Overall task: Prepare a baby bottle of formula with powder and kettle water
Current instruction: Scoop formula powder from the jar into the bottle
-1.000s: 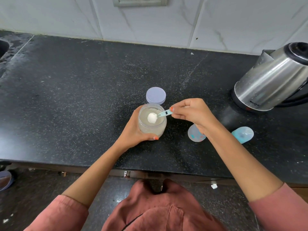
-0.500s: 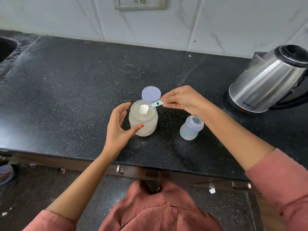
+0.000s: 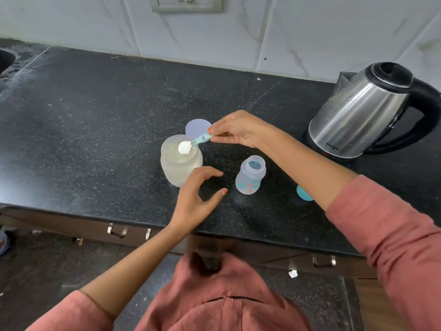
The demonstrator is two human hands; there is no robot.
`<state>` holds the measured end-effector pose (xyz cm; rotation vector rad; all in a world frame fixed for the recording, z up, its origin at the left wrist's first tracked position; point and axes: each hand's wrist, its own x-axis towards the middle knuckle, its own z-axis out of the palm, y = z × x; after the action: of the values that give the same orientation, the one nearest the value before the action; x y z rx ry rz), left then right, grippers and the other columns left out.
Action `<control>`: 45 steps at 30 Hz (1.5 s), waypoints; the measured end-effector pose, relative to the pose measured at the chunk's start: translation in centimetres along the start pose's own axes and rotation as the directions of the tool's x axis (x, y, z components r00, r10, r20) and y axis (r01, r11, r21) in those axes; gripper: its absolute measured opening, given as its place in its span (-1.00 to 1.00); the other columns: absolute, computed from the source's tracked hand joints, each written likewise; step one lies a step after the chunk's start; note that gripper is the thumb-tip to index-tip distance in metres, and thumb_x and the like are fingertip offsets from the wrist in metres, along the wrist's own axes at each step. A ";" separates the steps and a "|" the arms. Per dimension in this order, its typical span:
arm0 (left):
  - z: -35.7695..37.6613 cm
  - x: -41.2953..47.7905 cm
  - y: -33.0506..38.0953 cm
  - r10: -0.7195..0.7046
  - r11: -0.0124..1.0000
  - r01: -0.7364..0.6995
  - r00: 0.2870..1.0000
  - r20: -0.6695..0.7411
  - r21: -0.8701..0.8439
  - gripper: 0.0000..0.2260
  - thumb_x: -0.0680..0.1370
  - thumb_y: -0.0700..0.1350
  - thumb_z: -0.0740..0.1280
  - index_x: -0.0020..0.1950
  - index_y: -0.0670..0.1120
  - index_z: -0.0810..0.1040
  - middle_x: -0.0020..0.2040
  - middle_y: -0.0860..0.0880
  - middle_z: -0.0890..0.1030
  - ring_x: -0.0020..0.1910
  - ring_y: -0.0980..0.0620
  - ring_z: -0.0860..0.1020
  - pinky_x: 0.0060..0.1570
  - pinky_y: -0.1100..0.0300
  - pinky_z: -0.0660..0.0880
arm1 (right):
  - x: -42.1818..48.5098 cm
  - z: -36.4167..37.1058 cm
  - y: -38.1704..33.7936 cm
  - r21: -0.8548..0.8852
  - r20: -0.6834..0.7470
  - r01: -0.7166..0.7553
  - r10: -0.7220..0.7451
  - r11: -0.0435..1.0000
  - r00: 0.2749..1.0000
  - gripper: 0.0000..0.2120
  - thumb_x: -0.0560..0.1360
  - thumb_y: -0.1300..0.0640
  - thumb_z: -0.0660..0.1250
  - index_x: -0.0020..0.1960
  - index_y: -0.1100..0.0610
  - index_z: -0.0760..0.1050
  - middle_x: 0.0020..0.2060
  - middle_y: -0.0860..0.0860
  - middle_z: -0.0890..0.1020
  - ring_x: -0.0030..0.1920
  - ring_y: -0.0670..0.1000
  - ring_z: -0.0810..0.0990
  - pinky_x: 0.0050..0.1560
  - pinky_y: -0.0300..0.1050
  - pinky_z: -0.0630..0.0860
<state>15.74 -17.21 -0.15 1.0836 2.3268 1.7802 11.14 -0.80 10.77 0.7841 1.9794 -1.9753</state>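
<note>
1. Right hand (image 3: pixel 238 130): thumb and fingertips pinch the handle end of the teal scoop (image 3: pixel 201 139). The forearm comes in from the right, above the counter.
2. Scoop: bowl heaped with white powder (image 3: pixel 184 147) and held over the open mouth of the powder jar (image 3: pixel 177 168). The handle angles up and right toward the hand.
3. Powder jar: clear, upright on the black countertop (image 3: pixel 95 115), lid off, pale powder inside. Its lilac lid (image 3: pixel 195 126) lies flat just behind it, partly hidden by the scoop and fingertips.
4. Left hand (image 3: pixel 196 197): grasps nothing, fingers loosely curved and spread, thumb out to the right. It sits at the jar's near-right side, between the jar and the bottle. The fingers overlap the jar's lower edge in view; contact cannot be told.
5. Baby bottle (image 3: pixel 249 177): upright, top open, translucent with teal and orange marks. It stands right of the jar, apart from both hands and nearer the counter edge than the right wrist.
6. Teal cap (image 3: pixel 303 194): on the counter right of the bottle, mostly hidden by the right forearm.
7. Steel kettle (image 3: pixel 358 113): black lid and handle, on its base at back right, well apart from the bottle.
8. Rest: white tiled wall (image 3: pixel 310 32) with a socket plate (image 3: pixel 187 3) at top. Metal drawer handles (image 3: pixel 117 231) sit under the counter's front edge.
</note>
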 end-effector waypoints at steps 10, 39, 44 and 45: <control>6.6 2.7 -1.0 -0.341 0.933 0.358 0.913 0.224 -0.044 -0.24 0.32 -0.02 0.54 0.42 -0.01 0.24 0.40 0.04 0.36 0.35 0.13 0.34 0.34 0.23 0.26 | 0.3 -0.3 -0.3 0.078 0.045 0.009 -0.013 0.997 0.999 -0.72 0.41 0.43 0.34 0.11 0.42 0.49 -0.23 0.15 0.58 -0.25 -0.02 0.60 -0.23 -0.26 0.61; -3.4 -1.1 2.0 -0.326 0.937 0.333 0.942 0.082 -0.104 -0.47 0.21 0.08 0.50 0.14 0.23 0.44 0.12 0.19 0.58 0.13 0.24 0.54 0.13 0.38 0.43 | -0.2 0.4 0.5 0.072 0.046 0.011 -0.014 0.997 0.999 -0.88 0.40 0.38 0.38 -0.06 0.35 0.54 -0.18 0.12 0.61 -0.20 -0.05 0.61 -0.24 -0.28 0.62; -6.4 -1.1 2.3 -0.336 0.938 0.336 0.942 0.008 -0.083 -0.45 0.18 0.07 0.52 0.12 0.21 0.44 0.09 0.14 0.60 0.08 0.25 0.56 0.08 0.37 0.46 | -0.3 1.0 0.6 0.099 0.013 0.019 -0.021 0.995 1.000 -0.96 0.40 0.36 0.38 -0.15 0.29 0.56 -0.18 0.11 0.63 -0.20 -0.06 0.63 -0.26 -0.31 0.60; -7.0 -1.0 2.2 -0.338 0.939 0.336 0.941 -0.013 -0.070 -0.45 0.17 0.10 0.50 0.13 0.21 0.44 0.09 0.09 0.61 0.10 0.19 0.56 0.11 0.29 0.48 | -0.4 1.0 0.6 0.104 0.000 0.023 -0.023 0.994 1.000 -0.96 0.41 0.36 0.38 -0.15 0.28 0.56 -0.18 0.11 0.64 -0.21 -0.06 0.63 -0.25 -0.31 0.60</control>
<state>14.78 -23.42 3.75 0.6083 2.2762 1.7313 11.63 -1.92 10.40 0.7868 1.9058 -2.1059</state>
